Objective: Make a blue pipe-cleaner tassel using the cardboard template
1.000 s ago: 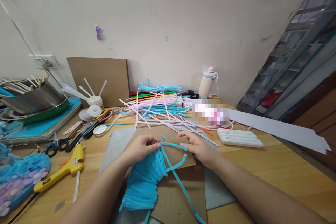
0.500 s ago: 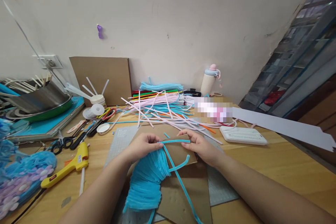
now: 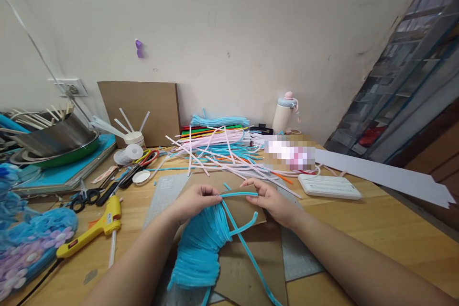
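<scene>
Blue pipe cleaners (image 3: pixel 201 244) are packed side by side in a curved band over brown cardboard (image 3: pixel 256 258). At the band's upper end my left hand (image 3: pixel 201 201) pinches a blue pipe cleaner (image 3: pixel 238 194) between thumb and fingers. My right hand (image 3: pixel 267 201) grips the same strand at its right end, beside the edge of a smaller cardboard piece (image 3: pixel 233 208). Between the hands the strand runs nearly level. Another long blue strand (image 3: pixel 251 256) slants down to the lower right, and a short bent end (image 3: pixel 247 224) sticks out from the band.
Loose pink, blue and orange pipe cleaners (image 3: pixel 215 146) are heaped behind my hands. A yellow glue gun (image 3: pixel 103 229) and scissors (image 3: pixel 85 197) lie to the left. A white power strip (image 3: pixel 330 187) is at right, with a bottle (image 3: pixel 283 114) by the wall. A grey cutting mat (image 3: pixel 299 253) is underneath.
The view has shifted very slightly. Both hands keep their grip on the blue strand, which looks almost unchanged.
</scene>
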`<state>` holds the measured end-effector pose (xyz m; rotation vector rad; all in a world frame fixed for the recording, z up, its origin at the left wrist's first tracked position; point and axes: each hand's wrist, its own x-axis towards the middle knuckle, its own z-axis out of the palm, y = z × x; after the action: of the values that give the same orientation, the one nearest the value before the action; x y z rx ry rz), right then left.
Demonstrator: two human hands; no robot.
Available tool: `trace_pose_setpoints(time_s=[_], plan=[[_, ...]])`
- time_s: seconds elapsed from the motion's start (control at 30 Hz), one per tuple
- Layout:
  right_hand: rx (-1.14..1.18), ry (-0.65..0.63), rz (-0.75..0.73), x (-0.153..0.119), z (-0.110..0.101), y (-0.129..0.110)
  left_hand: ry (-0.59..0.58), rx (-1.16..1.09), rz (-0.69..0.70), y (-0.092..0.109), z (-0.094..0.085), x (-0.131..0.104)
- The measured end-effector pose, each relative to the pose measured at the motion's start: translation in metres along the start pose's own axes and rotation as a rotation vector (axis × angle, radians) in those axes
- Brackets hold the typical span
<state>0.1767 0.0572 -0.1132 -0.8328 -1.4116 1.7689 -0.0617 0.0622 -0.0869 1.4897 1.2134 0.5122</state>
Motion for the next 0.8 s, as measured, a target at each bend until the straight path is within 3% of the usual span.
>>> trace_pose_setpoints(time_s=[0.2, 0.33, 0.63, 0.8], plan=[[-0.162, 0.002, -0.051, 0.0009, 0.0001, 0.002, 0.043, -0.009, -0.026, -0.0028, 0.0018, 0.0025], [-0.262, 0.076, -0.056, 0.0028, -0.0004, 0.0052, 0.038, 0.039, -0.017, -0.0067, 0.0035, 0.0038], [-0.111, 0.173, 0.03, 0.0051, -0.0001, 0.0088, -0.086, -0.101, -0.019, -0.0027, 0.0055, 0.0033], [-0.22, 0.212, -0.018, 0.005, -0.0024, 0.006, -0.126, -0.107, -0.001, -0.0015, 0.004, 0.0016]])
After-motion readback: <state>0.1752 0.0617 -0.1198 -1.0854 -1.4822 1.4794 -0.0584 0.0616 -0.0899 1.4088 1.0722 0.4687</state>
